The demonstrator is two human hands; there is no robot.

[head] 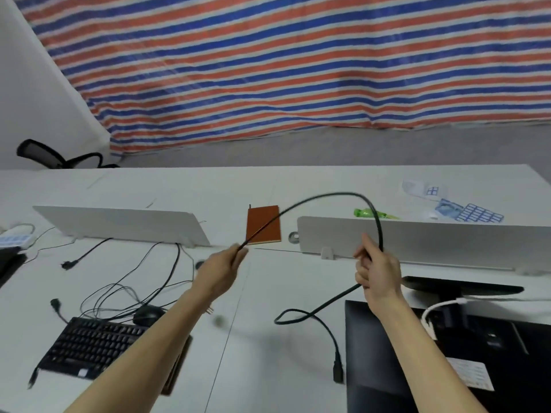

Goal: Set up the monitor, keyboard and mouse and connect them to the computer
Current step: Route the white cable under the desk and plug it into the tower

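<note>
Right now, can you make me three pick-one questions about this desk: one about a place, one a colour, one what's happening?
1. Where on the desk is the keyboard? A) left side B) right side C) far edge
2. What colour is the notebook? A) green B) orange-brown C) blue
3. How is the black cable held? A) by nobody B) by one hand C) by both hands
Answers: 1 A, it lies left of the left hand. 2 B, its cover is orange-brown. 3 C, the left hand and right hand each grip it.
</note>
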